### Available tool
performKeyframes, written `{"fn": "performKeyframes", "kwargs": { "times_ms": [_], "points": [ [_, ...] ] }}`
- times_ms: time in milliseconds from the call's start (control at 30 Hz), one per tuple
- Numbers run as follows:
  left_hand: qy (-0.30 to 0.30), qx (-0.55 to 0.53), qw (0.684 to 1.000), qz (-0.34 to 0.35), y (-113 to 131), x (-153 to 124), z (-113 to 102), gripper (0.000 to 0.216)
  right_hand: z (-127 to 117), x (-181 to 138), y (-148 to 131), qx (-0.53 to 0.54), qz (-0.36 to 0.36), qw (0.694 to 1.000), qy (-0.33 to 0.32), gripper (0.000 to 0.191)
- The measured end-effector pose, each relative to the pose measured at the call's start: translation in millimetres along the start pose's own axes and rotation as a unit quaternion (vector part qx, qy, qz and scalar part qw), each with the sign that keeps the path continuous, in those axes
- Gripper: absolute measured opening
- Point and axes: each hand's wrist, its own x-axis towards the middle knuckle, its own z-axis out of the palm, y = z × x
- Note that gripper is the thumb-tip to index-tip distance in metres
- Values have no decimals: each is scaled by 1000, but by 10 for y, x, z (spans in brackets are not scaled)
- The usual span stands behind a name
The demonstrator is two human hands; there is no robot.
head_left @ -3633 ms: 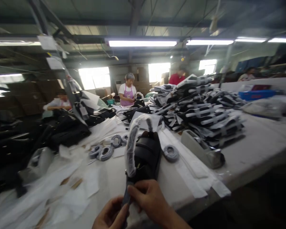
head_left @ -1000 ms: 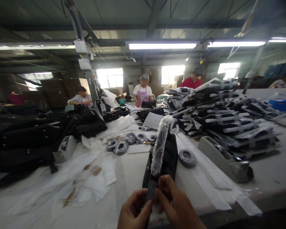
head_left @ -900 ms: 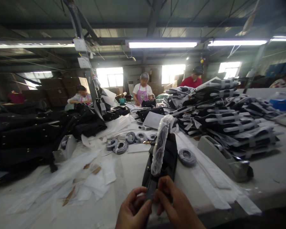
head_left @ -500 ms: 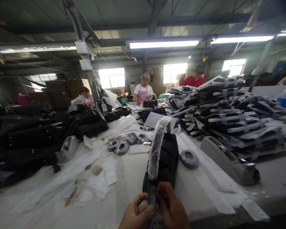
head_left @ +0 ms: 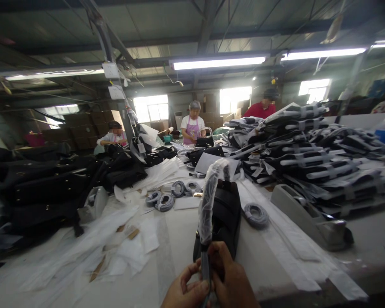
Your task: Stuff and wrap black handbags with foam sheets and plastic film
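Observation:
A black handbag [head_left: 226, 214] stands on the table in front of me, its handle [head_left: 208, 201] wrapped in clear plastic film. From the near end of the handle a dark grey strap [head_left: 205, 269] runs down toward me. My left hand [head_left: 188, 288] pinches this strap between thumb and fingers. On its other side, my right hand [head_left: 229, 276] is closed at the strap's upper part, close against the bag; its fingertips are partly hidden. Coiled grey straps [head_left: 164, 202] lie beyond the bag on the left, and a single coil [head_left: 256, 214] rests just right of it.
Grey tape dispensers stand on the right [head_left: 312, 218] and left [head_left: 93, 204]. Black bags [head_left: 51, 184] are heaped at left, and wrapped bags [head_left: 321, 162] are stacked at right. White sheets [head_left: 125, 244] litter the left side. Co-workers, one in an apron [head_left: 192, 130], are across the table.
My hands stay on the strap, with only a small shift of the fingers. The strap is slightly more upright. The view has moved slightly.

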Motion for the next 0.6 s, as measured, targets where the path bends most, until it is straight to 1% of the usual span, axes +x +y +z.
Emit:
{"fn": "performKeyframes", "kwargs": {
  "times_ms": [100,167,200,300,367,400,467,500,600],
  "points": [
    [9,-5,1000,8,22,-38,14,87,-131,-46,-25,-59,-19,998,-20,13],
    [19,-6,1000,10,40,-64,25,88,-222,-99,-50,-71,-10,997,-9,11],
    [24,-4,1000,13,50,-75,30,88,-260,-126,-67,-62,6,998,3,13],
    [35,6,999,30,69,-95,36,88,-335,-188,-121,12,79,996,33,31],
    [44,15,998,41,75,-98,33,86,-361,-213,-150,80,114,990,26,45],
    [48,23,998,44,76,-99,31,84,-372,-221,-161,109,120,986,21,50],
    [52,39,996,52,79,-100,29,80,-390,-231,-180,146,114,983,1,53],
    [53,47,996,59,80,-101,31,78,-397,-232,-192,153,103,983,-19,52],
    [51,58,994,81,84,-111,60,73,-392,-212,-250,135,59,986,-71,48]
  ]
}}
